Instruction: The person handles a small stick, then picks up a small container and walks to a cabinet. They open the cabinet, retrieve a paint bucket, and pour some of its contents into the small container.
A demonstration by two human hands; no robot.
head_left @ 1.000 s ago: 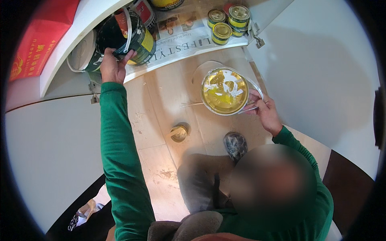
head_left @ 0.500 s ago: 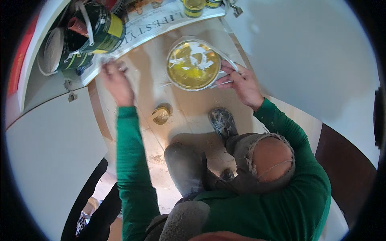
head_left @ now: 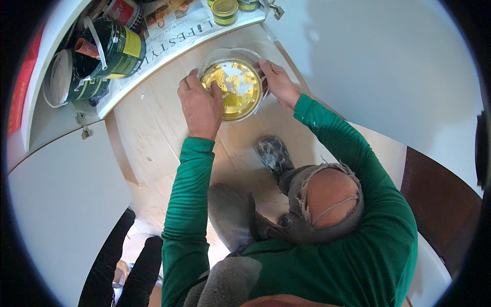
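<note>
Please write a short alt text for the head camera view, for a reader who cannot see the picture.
Seen from above, a person in green sleeves holds a round yellow-gold tin lid with both hands, left hand on its left edge, right hand on its right. Behind it, a shelf lined with newspaper carries a dark paint bucket and small tins.

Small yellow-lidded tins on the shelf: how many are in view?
2. One small tin stands on the newspaper at the top edge; a second tin sits just right of it, cut off by the frame. More may lie beyond the frame.
</note>
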